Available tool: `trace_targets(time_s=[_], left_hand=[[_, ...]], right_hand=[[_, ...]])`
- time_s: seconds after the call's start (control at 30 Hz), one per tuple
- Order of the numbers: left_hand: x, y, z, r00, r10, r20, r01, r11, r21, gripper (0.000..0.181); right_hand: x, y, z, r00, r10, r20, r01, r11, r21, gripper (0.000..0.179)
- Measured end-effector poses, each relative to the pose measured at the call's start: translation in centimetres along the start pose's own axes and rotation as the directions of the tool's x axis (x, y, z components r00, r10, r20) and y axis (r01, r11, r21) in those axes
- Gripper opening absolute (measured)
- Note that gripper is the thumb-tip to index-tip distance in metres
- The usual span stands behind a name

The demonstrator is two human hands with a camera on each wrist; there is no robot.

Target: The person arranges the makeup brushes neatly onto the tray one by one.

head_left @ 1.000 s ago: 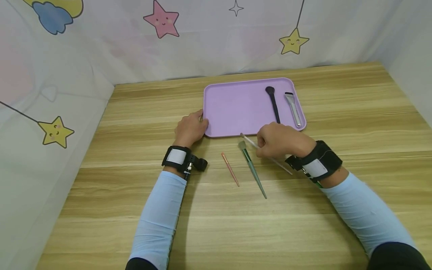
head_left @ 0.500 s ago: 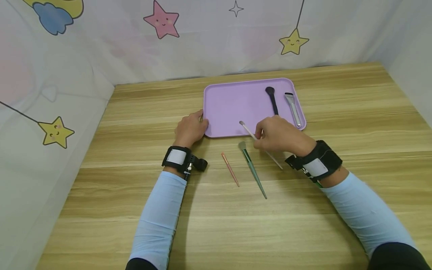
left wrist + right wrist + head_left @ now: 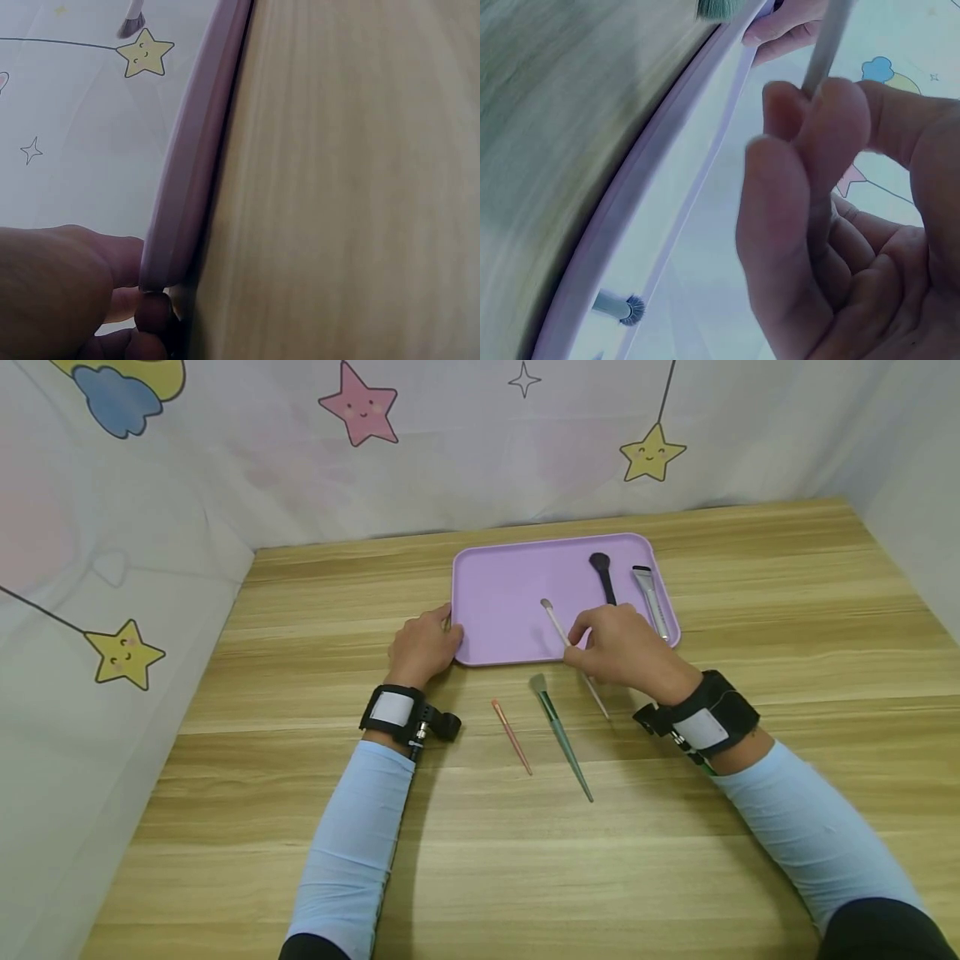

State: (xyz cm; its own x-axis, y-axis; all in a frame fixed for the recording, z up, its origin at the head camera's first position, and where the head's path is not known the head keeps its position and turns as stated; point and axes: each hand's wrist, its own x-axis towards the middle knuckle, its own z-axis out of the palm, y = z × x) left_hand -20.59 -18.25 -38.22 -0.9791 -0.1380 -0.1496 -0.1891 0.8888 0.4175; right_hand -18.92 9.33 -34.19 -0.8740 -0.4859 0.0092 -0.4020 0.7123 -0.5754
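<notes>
White brush (image 3: pixel 553 620), shifted farther over the purple tray (image 3: pixel 510 602) since half a second earlier, carried by the right hand (image 3: pixel 626 647).
I logged it pinched between right thumb and fingertip, remaining fingers loosely folded; bristles above the tray, handle end past the near rim, over the table (image 3: pixel 525 877). Long axis: far left to near right, its bristle end off the right hand's left side; right hand much the nearer. Rim contact: I could not tell. Left hand (image 3: pixel 424 643): thumb and fingers gripped the tray's near left corner. Tray, right side: one black brush (image 3: pixel 602 572), one silver brush (image 3: pixel 651 597). Table: one green brush (image 3: pixel 558 729), one pink brush (image 3: pixel 513 739). Writing: none I could read.
</notes>
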Motion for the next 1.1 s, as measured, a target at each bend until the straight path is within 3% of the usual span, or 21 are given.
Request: trace_targets(time_s=[0.67,1.1], left_hand=[[0.16,-0.13,-0.01,1.0,0.004,0.002,-0.004,1.0,0.003,0.056],[-0.13,0.04,-0.1,1.0,0.004,0.003,-0.004,1.0,-0.003,0.056]], right_hand=[[0.28,0.58,-0.09,1.0,0.024,-0.018,-0.023,0.998,0.066,0.024],[0.61,0.99,-0.22,0.998,0.051,-0.038,-0.049,0.997,0.056,0.024]])
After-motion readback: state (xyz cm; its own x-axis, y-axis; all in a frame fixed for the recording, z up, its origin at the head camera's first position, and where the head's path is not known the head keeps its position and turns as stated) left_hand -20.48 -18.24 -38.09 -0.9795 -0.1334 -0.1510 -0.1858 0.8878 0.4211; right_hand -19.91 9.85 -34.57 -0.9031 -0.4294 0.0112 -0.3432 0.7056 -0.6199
